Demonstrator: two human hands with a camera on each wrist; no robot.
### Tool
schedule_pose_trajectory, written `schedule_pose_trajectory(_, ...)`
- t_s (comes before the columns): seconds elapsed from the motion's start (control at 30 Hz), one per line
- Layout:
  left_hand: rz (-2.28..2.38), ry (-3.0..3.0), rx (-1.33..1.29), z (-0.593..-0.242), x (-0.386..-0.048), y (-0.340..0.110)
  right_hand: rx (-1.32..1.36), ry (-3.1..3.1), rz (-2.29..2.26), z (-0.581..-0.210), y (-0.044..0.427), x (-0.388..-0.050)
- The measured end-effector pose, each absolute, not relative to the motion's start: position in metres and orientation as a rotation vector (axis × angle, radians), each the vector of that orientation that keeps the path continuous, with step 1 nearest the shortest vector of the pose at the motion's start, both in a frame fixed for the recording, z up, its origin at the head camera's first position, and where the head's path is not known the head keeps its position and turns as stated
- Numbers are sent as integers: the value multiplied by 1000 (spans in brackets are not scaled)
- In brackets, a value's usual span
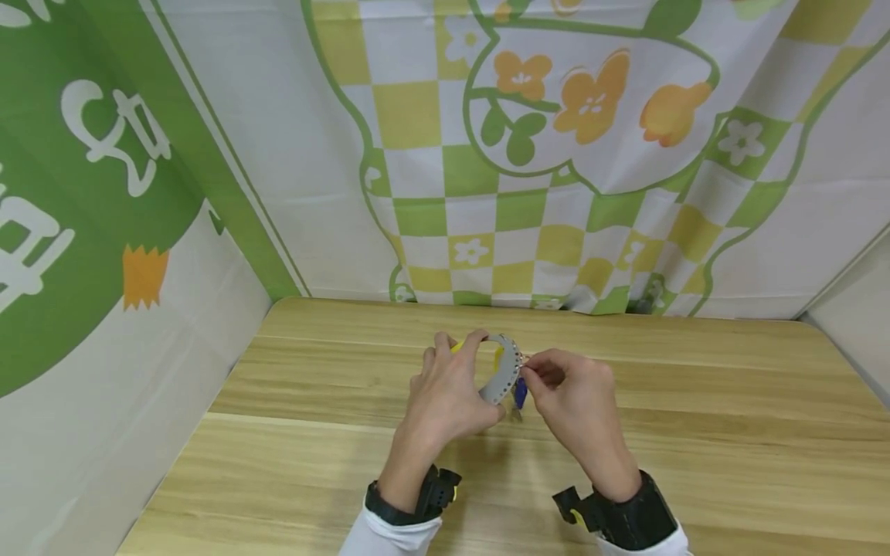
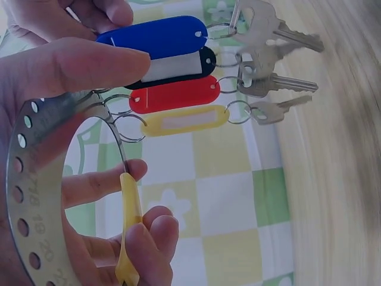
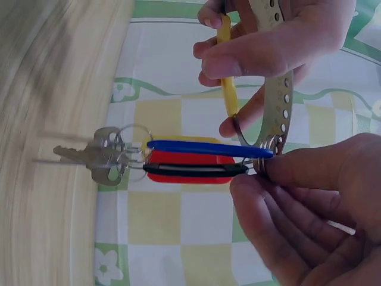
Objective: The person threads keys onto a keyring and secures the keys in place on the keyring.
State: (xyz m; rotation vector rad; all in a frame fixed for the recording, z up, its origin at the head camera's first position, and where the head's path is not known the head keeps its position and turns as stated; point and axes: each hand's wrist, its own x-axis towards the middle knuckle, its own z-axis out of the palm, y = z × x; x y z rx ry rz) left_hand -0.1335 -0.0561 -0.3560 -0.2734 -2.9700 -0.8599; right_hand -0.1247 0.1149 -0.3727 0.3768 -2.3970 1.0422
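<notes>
My left hand grips a large metal key ring with numbered holes along its edge and a yellow grip. Small split rings hang from it, carrying a blue key tag, a black key tag, a red key tag and a yellow key tag. Metal keys dangle from the tags' far ends. With thumb and fingertips, my right hand pinches a split ring at the blue tag's end, beside the holed edge. Its fingertips partly hide that ring.
Both hands are above a light wooden table. Behind it hangs a checked green, yellow and white cloth; a green and white printed panel stands at the left.
</notes>
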Motion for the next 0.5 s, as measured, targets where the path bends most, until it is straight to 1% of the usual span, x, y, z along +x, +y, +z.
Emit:
schedule_pose_trajectory(0.3, -860, -2989, -299, -355, -133, -56, 565, -2334, 902, -374, 120, -126)
schedule_pose_trajectory(0.5, -862, -2983, -302, -354, -133, -56, 565, -2332, 924, -375, 120, -126)
